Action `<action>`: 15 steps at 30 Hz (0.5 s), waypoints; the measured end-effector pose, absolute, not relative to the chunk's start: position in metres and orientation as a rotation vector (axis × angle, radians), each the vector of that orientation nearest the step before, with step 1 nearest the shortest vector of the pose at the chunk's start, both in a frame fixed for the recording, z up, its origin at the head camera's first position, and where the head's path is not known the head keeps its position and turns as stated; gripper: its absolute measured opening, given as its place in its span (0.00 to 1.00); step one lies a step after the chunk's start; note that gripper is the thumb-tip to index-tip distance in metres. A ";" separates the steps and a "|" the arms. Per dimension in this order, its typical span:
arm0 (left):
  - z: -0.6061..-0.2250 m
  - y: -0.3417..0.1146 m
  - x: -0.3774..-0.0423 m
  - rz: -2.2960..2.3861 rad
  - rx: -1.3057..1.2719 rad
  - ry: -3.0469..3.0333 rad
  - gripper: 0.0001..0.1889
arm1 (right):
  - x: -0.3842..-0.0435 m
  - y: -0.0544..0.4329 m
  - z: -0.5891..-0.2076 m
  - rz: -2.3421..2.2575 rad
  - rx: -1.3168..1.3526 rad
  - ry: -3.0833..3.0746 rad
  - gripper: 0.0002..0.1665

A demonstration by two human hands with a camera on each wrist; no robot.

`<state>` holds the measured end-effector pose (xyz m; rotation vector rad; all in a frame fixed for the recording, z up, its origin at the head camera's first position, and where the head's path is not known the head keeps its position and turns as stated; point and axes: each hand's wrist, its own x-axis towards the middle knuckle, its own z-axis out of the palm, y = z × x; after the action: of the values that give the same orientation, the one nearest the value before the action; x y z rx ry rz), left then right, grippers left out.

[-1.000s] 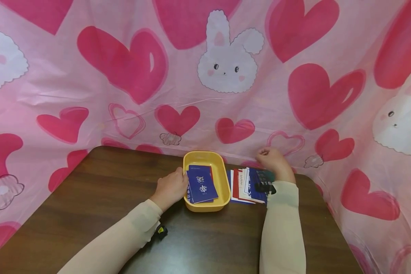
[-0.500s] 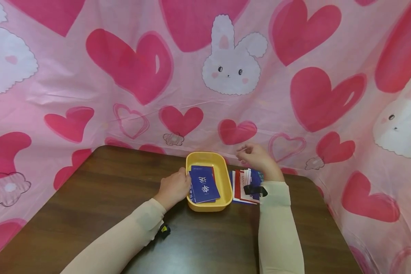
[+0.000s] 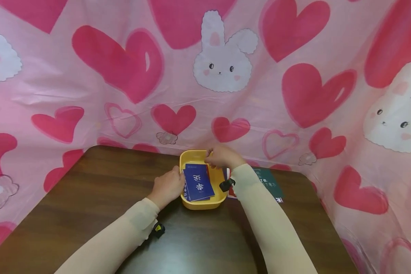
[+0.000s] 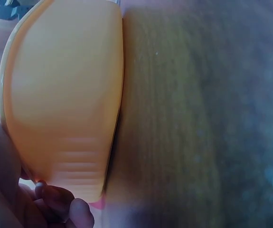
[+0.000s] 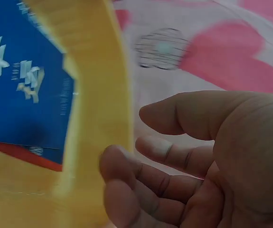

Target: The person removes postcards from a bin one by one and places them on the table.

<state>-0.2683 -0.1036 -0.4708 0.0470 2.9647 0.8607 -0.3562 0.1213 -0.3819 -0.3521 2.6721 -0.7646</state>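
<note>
A yellow tray (image 3: 191, 156) stands at the back middle of the brown table (image 3: 89, 198), with blue cards (image 3: 198, 182) stacked inside. My left hand (image 3: 169, 185) grips the tray's left rim; the left wrist view shows its fingertips (image 4: 60, 202) curled against the tray's outer wall (image 4: 65, 95). My right hand (image 3: 222, 156) hovers over the tray's far right corner. In the right wrist view that hand (image 5: 141, 142) has loosely curled fingers and holds nothing, beside the tray rim (image 5: 96, 104) and a blue card (image 5: 22, 85).
A green card (image 3: 270, 182) and a red and white card edge (image 3: 230, 194) lie on the table right of the tray, partly hidden by my right forearm. A pink cloth with hearts and rabbits (image 3: 123, 76) hangs behind and around the table.
My right hand has moved left from above the spread cards to the tray's far right corner. The left hand has stayed on the tray.
</note>
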 end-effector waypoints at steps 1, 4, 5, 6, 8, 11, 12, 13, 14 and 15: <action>-0.470 -0.105 -0.268 0.860 0.047 2.965 0.24 | -0.357 0.116 -0.383 -0.738 -0.360 2.669 0.11; -0.469 -0.107 -0.268 0.852 0.059 2.968 0.24 | -0.360 0.103 -0.388 -0.691 -0.369 2.662 0.11; -0.469 -0.108 -0.268 0.850 0.061 2.969 0.24 | -0.361 0.099 -0.390 -0.678 -0.375 2.664 0.11; -0.469 -0.108 -0.268 0.847 0.063 2.970 0.24 | -0.362 0.096 -0.392 -0.669 -0.379 2.664 0.11; -0.468 -0.109 -0.268 0.842 0.067 2.974 0.23 | -0.363 0.091 -0.396 -0.648 -0.377 2.669 0.12; -0.468 -0.109 -0.268 0.837 0.066 2.987 0.23 | -0.366 0.085 -0.403 -0.587 -0.377 2.690 0.13; -0.468 -0.109 -0.268 0.838 0.070 2.989 0.22 | -0.367 0.084 -0.405 -0.565 -0.365 2.697 0.13; -0.468 -0.108 -0.268 0.838 0.078 2.991 0.22 | -0.367 0.083 -0.406 -0.537 -0.351 2.706 0.13; -0.469 -0.107 -0.268 0.837 0.085 2.997 0.22 | -0.366 0.082 -0.406 -0.507 -0.342 2.713 0.14; -0.469 -0.106 -0.269 0.837 0.092 3.004 0.22 | -0.366 0.082 -0.407 -0.474 -0.337 2.722 0.15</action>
<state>-0.2686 -0.1059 -0.4694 0.0916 3.0041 0.8367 -0.3655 0.0820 -0.4068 -0.3373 2.7216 -0.4744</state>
